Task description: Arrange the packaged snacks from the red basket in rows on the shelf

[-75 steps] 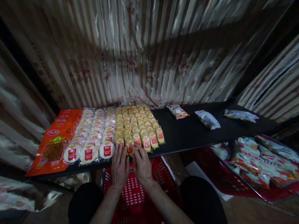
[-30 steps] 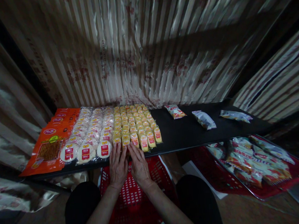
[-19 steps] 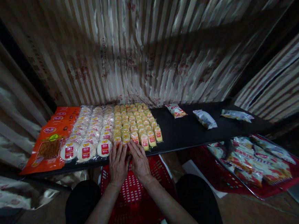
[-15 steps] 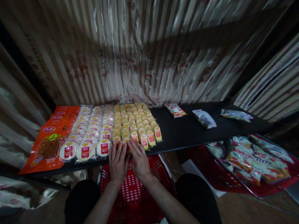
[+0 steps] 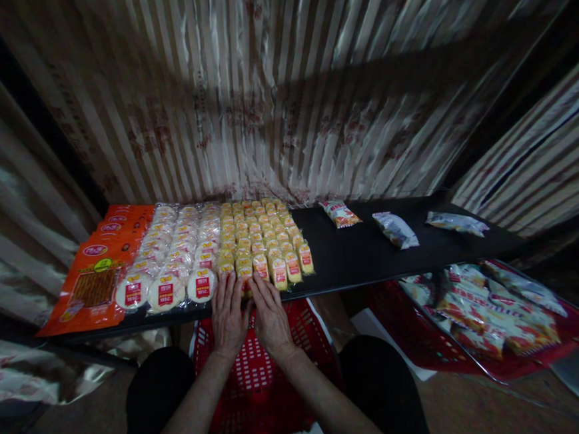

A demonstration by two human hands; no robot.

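Observation:
My left hand (image 5: 228,317) and my right hand (image 5: 268,313) lie side by side at the front edge of a black shelf (image 5: 373,257), fingers stretched flat. Their fingertips touch the front packet of the rows of small yellow snack packets (image 5: 264,242). Neither hand grips anything. Left of the yellow rows lie rows of round white rice crackers with red labels (image 5: 172,259), and further left a stack of orange snack bags (image 5: 98,275).
Three single wrapped snacks (image 5: 340,213) (image 5: 395,229) (image 5: 453,224) lie apart on the shelf's right half. A red plastic basket (image 5: 262,379) sits between my knees. At the lower right a red tray (image 5: 498,314) holds several packets. Striped curtain hangs behind.
My hands have stayed at the front of the yellow rows, with small finger shifts on the front packet. The view has drifted slightly.

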